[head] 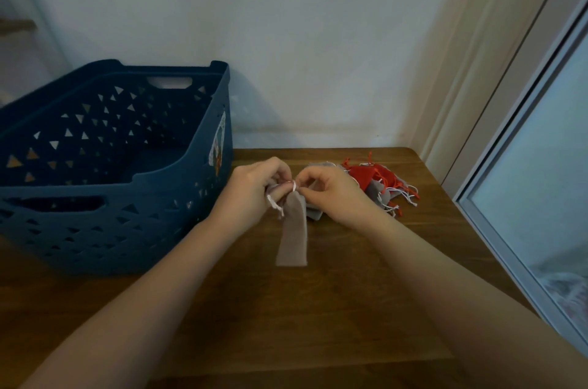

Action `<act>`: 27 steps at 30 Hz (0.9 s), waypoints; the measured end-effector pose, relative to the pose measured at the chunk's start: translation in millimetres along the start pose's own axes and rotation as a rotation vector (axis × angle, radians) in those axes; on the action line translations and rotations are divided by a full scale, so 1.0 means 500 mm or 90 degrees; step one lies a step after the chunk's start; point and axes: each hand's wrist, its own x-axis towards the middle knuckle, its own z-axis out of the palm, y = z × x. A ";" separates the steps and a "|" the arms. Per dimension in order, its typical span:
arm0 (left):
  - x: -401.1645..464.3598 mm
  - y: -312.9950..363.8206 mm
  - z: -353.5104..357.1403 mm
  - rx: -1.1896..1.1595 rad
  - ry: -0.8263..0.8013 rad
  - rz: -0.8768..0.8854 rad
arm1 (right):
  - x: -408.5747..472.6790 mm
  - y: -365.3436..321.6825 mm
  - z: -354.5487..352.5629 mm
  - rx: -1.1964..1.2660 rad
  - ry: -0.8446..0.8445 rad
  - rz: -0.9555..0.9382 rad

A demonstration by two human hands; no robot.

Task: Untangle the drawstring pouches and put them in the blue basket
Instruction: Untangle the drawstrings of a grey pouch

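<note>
A grey drawstring pouch (293,231) hangs between my two hands over the wooden table (318,309). My left hand (254,190) pinches its white drawstring at the pouch's top, and a loose end of the cord dangles below my fingers. My right hand (331,188) pinches the same cord from the other side. Behind my right hand lies a tangled pile of red and grey pouches (377,183) with white and red strings. The blue basket (121,197) stands to the left of my hands, and I see nothing inside it.
A white wall runs behind the table. A glass door with a grey frame (515,229) borders the table's right side. The basket takes up the table's left part.
</note>
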 end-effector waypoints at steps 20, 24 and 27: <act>-0.014 -0.011 0.025 0.015 -0.193 -0.220 | -0.021 0.049 -0.046 0.810 0.020 0.346; -0.023 -0.013 0.032 -0.130 -0.161 -0.312 | -0.041 0.075 -0.016 0.880 0.095 0.349; -0.017 0.003 0.029 -0.286 -0.097 -0.341 | -0.030 0.069 -0.010 0.815 0.112 0.341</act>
